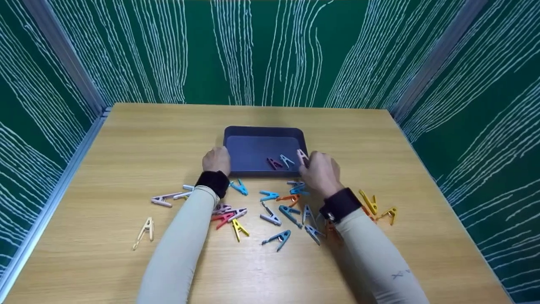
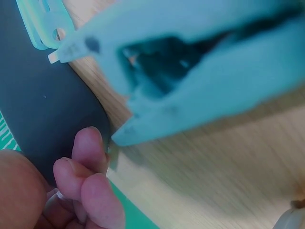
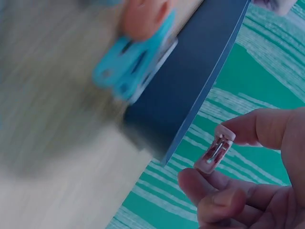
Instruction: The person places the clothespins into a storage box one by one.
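Clothespins (image 1: 286, 159): two in one tray (image 1: 253, 145), one in pinching right hand (image 1: 322, 171), left hand (image 1: 217, 160) of unclear grip

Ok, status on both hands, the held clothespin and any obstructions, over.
Left hand beside dark rectangular tray, grip unclear. Right hand pinching pale-pink clothespin by tray's right side. Maroon clothespin and pale-blue clothespin inside; no visible obstruction.

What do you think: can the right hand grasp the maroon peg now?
Probably not: the right hand pinches the pink peg, though the maroon peg lies uncovered in the tray.
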### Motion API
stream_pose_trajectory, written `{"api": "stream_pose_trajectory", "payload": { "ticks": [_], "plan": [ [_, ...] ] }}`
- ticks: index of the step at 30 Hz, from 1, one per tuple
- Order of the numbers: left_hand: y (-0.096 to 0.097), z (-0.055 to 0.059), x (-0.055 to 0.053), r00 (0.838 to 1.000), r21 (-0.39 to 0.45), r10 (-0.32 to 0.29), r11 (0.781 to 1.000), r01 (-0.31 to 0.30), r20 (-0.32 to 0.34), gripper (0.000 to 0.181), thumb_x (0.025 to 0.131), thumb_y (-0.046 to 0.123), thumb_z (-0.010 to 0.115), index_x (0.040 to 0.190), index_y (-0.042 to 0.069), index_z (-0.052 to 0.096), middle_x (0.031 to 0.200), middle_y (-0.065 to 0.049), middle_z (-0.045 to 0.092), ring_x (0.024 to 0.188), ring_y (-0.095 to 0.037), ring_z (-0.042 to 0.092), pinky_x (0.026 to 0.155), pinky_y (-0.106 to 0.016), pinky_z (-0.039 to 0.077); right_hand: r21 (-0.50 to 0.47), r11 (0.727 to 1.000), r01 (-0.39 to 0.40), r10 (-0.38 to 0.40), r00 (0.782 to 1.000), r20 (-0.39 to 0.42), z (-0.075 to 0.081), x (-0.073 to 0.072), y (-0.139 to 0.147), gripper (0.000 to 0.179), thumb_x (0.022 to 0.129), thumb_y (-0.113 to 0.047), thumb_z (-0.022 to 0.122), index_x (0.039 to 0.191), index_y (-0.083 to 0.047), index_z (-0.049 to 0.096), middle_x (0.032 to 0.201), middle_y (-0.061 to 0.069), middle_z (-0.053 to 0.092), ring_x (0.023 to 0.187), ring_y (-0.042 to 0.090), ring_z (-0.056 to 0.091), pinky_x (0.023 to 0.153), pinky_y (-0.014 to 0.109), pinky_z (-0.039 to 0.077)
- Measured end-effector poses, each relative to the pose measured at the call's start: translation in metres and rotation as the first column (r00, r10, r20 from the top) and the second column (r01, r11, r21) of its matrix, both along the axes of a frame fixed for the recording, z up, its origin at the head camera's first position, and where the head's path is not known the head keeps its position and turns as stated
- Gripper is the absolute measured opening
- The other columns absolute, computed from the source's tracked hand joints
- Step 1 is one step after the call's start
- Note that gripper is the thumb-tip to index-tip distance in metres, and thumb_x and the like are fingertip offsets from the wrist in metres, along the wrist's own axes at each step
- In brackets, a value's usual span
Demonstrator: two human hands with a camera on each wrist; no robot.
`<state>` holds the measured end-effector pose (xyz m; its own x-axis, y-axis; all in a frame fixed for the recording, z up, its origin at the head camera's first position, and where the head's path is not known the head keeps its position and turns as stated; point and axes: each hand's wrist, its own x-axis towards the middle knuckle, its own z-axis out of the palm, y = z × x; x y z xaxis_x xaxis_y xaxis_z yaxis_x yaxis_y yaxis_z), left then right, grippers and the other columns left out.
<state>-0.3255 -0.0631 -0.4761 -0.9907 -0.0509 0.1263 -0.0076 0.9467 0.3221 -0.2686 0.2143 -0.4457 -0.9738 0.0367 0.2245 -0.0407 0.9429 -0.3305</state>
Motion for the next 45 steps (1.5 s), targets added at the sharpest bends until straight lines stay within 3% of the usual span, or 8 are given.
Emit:
{"api": "stream_pose_trajectory", "payload": {
  "ticks": [11, 18, 23, 30, 45],
  "plan": [
    [-0.002, 0.000, 0.000, 1.000, 0.009, -0.012, 1.000, 0.012, 0.011, 0.031, 0.095, 0.000, 0.039, 0.092, -0.001, 0.070, 0.091, -0.019, 0.068, 0.083, -0.034, 0.066, 0.070, -0.045, 0.053, 0.031, 0.998, -0.050, 0.048, 0.998, 0.044, 0.000, -0.023, -0.048, 0.018, 0.083, -0.026, 0.062, 0.077, -0.010, 0.056, 0.068, 0.005, 0.055, 0.053, 0.021, 0.053, 0.045, 0.033, 0.040],
    [0.002, 0.003, -0.002, 1.000, 0.008, -0.025, 1.000, 0.025, 0.007, 0.032, 0.096, 0.000, 0.039, 0.092, -0.001, 0.070, 0.090, -0.019, 0.069, 0.082, -0.033, 0.066, 0.069, -0.044, 0.053, 0.102, 0.992, -0.067, 0.071, 0.997, -0.034, -0.004, -0.033, -0.066, 0.024, 0.083, -0.029, 0.065, 0.072, -0.010, 0.055, 0.068, 0.007, 0.054, 0.056, 0.025, 0.054, 0.050, 0.039, 0.044],
    [0.004, 0.004, -0.002, 0.999, 0.014, -0.027, 1.000, 0.027, 0.019, 0.031, 0.096, 0.000, 0.039, 0.093, 0.000, 0.070, 0.090, -0.018, 0.068, 0.082, -0.033, 0.066, 0.069, -0.044, 0.053, 0.143, 0.988, -0.054, 0.063, 0.996, -0.060, -0.010, -0.036, -0.076, 0.025, 0.083, -0.031, 0.067, 0.077, -0.008, 0.058, 0.075, 0.010, 0.058, 0.065, 0.030, 0.059, 0.058, 0.046, 0.048],
    [0.002, 0.001, 0.001, 0.999, 0.039, -0.025, 0.999, 0.025, -0.022, 0.028, 0.095, 0.003, 0.041, 0.088, 0.000, 0.068, 0.089, -0.018, 0.068, 0.083, -0.034, 0.066, 0.071, -0.046, 0.053, 0.139, 0.989, -0.058, 0.069, 0.994, -0.082, -0.022, -0.040, -0.088, 0.024, 0.083, -0.030, 0.065, 0.073, -0.008, 0.061, 0.078, 0.009, 0.057, 0.066, 0.032, 0.061, 0.060, 0.047, 0.049],
    [-0.005, -0.007, -0.006, 1.000, 0.024, -0.026, 0.999, 0.027, -0.009, 0.029, 0.094, 0.000, 0.040, 0.088, 0.000, 0.069, 0.088, -0.018, 0.068, 0.082, -0.034, 0.066, 0.069, -0.046, 0.053, 0.123, 0.989, -0.081, 0.083, 0.996, -0.018, -0.027, -0.040, -0.090, 0.027, 0.084, -0.037, 0.068, 0.082, -0.011, 0.066, 0.088, 0.009, 0.059, 0.070, 0.031, 0.061, 0.064, 0.046, 0.049]
  ]
}}
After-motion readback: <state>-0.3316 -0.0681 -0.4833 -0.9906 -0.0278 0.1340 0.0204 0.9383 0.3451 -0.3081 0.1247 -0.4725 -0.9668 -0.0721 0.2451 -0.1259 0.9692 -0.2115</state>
